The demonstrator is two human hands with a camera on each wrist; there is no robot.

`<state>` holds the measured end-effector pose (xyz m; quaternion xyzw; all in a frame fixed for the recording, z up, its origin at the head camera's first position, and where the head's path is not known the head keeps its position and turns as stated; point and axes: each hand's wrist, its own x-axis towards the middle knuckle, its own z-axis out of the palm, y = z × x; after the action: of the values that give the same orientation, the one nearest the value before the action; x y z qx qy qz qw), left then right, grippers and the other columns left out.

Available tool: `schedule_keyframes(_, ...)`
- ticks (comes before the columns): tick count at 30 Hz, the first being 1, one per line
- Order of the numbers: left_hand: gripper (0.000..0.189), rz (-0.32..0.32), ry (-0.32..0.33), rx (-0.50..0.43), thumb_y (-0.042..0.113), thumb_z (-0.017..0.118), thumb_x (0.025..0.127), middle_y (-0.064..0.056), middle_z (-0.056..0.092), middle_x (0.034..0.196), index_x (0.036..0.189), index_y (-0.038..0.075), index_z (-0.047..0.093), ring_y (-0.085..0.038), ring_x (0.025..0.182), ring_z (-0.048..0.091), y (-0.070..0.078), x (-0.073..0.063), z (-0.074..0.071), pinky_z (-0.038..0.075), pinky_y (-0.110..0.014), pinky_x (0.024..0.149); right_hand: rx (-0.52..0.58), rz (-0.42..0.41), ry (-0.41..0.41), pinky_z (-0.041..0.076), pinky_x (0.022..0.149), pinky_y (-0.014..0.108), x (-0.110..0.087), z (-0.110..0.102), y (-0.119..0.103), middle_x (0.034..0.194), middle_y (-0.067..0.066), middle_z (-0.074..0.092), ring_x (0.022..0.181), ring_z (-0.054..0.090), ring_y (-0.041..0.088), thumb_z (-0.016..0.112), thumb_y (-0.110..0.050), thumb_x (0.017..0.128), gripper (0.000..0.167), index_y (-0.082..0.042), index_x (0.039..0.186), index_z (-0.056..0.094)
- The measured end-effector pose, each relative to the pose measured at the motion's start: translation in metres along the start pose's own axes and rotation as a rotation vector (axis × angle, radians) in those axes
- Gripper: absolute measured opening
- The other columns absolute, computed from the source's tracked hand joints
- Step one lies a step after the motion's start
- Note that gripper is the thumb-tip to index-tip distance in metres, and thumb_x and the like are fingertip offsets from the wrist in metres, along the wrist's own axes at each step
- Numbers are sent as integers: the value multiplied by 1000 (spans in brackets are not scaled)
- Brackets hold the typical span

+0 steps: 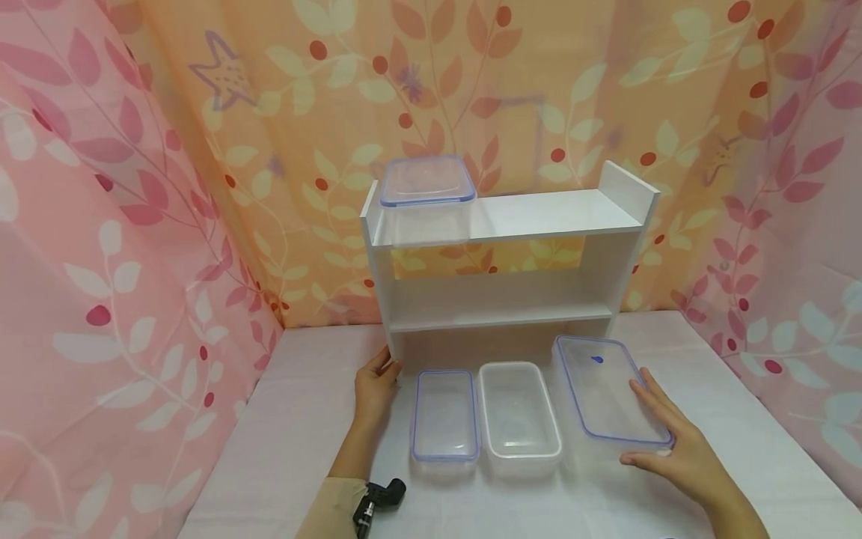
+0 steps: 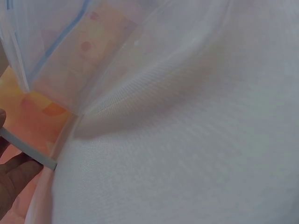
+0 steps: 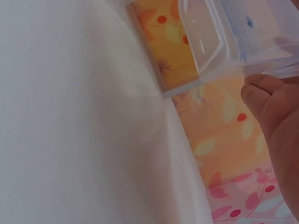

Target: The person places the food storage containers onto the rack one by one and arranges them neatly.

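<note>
The left grip (image 1: pixel 376 385) is clamped with thumb and fingers on the foot of the left side panel (image 1: pixel 381 292) of a white two-tier shelf rack (image 1: pixel 498 301), probably to keep that light-looking frame from shifting. The right grip (image 1: pixel 673 442) is closed around the near right corner of a clear lidded food container (image 1: pixel 609 393), thumb at its near end and fingers along the right rim, a hold that seems chosen to control the box from one side while leaving the lid untroubled. This container is in front of the rack's right end, at the right of a row on the white-covered bench (image 1: pixel 269 449); whether its base touches the cloth I cannot tell. The others in the row, a narrower container with a blue-edged lid (image 1: pixel 445 415) at the left and a white-rimmed container (image 1: pixel 520 412) in the middle, lie side by side lengthwise, likely so that each is within easy reach. Another lidded container (image 1: pixel 429 187) sits at the left end of the top board (image 1: pixel 545 213), snug by the side wall, which appears to save room on its right. Counted: four containers, three with blue-edged lids and one without a blue edge, its cover uncertain; one rack, two boards, two side panels; two hands, both occupied.
</note>
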<state>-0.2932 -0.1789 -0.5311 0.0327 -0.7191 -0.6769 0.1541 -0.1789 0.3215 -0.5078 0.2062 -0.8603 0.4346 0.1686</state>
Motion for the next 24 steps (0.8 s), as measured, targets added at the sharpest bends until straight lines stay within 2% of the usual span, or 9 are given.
schedule_keyframes(3, 47, -13, 2, -13, 10, 70, 98, -16, 61, 143, 144, 8, 60, -31, 120, 66, 0, 0, 0, 61, -43, 84, 10, -14, 12, 12, 111, 1, 3, -1, -5, 171, 11, 21, 155, 12, -2, 96, 2, 58, 113, -8, 157, 41)
schedule_keyframes(10, 47, -16, 5, -2, 11, 71, 97, -13, 62, 143, 143, 11, 61, -30, 120, 66, 0, 0, 0, 59, -52, 88, 33, -46, 20, 16, 113, 3, 12, -9, -22, 170, 13, 21, 156, 14, 2, 95, 6, 57, 112, -4, 155, 42)
schedule_keyframes(11, 47, -23, 1, -4, 11, 70, 97, -14, 62, 143, 143, 10, 60, -31, 121, 66, 5, -1, 0, 59, -50, 87, 37, -44, 18, 16, 112, 2, 12, -11, -25, 170, 13, 21, 156, 14, 2, 95, 6, 57, 112, -3, 155, 42)
schedule_keyframes(16, 48, -20, 1, 14, 13, 71, 97, -16, 62, 142, 143, 9, 60, -32, 121, 65, 5, -1, 0, 60, -49, 87, 33, -39, 19, 19, 112, 3, 16, -19, -35, 170, 13, 22, 156, 15, 2, 95, 7, 57, 112, -3, 155, 42)
schedule_keyframes(19, 47, -18, 15, 25, 13, 72, 97, -13, 63, 141, 142, 11, 62, -31, 120, 66, 2, 0, 1, 58, -55, 88, 27, -44, 21, 19, 112, 3, 18, -23, -39, 169, 13, 24, 155, 16, 2, 95, 7, 56, 111, -3, 154, 43)
schedule_keyframes(24, 47, -12, 15, 27, 12, 72, 97, -14, 63, 141, 142, 9, 61, -31, 121, 66, 2, -1, 0, 56, -57, 91, 21, -45, 27, 20, 111, 2, 22, -29, -47, 169, 11, 26, 153, 19, -2, 95, 7, 58, 108, -4, 154, 45)
